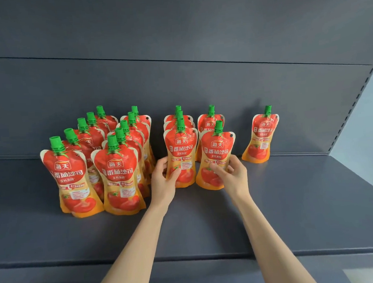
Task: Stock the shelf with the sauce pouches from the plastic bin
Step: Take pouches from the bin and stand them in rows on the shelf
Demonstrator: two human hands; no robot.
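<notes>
Red and orange tomato sauce pouches with green caps stand upright in rows on the dark grey shelf (295, 200). My left hand (163, 180) grips the lower left side of the front pouch of the third row (183, 150). My right hand (232, 173) holds the lower right part of the front pouch of the fourth row (215, 157). Two full rows, led by the front left pouch (69, 171) and its neighbour (119, 174), stand to the left. A single pouch (261, 136) stands alone against the back panel at the right. The plastic bin is out of view.
The shelf's back panel (177, 86) rises behind the pouches, with a slotted upright (355, 103) at the right end. Bare shelf surface lies in front of the rows and to the right of my hands. The shelf's front lip (189, 258) runs across below my forearms.
</notes>
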